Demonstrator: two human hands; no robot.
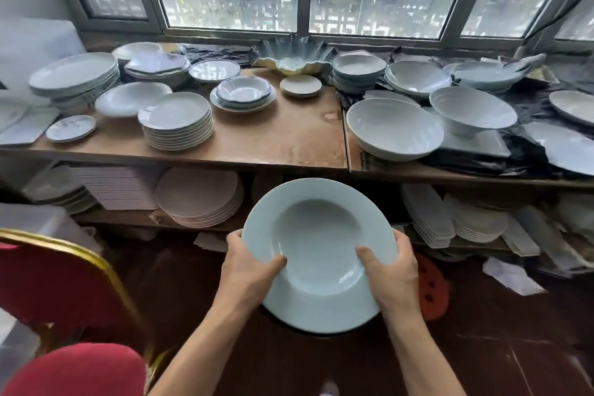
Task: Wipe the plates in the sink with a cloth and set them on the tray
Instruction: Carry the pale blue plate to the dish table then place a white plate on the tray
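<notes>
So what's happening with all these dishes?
A person is holding one pale blue-green deep-welled plate with a wide rim up in front of them. The left hand grips its left edge and the right hand grips its right edge, thumbs lying on the rim. No cloth, sink or tray shows here. Ahead, a long brown wooden shelf under the window carries stacks of white plates and bowls, with more stacked below. A red chair with a gold frame stands on the left.
</notes>
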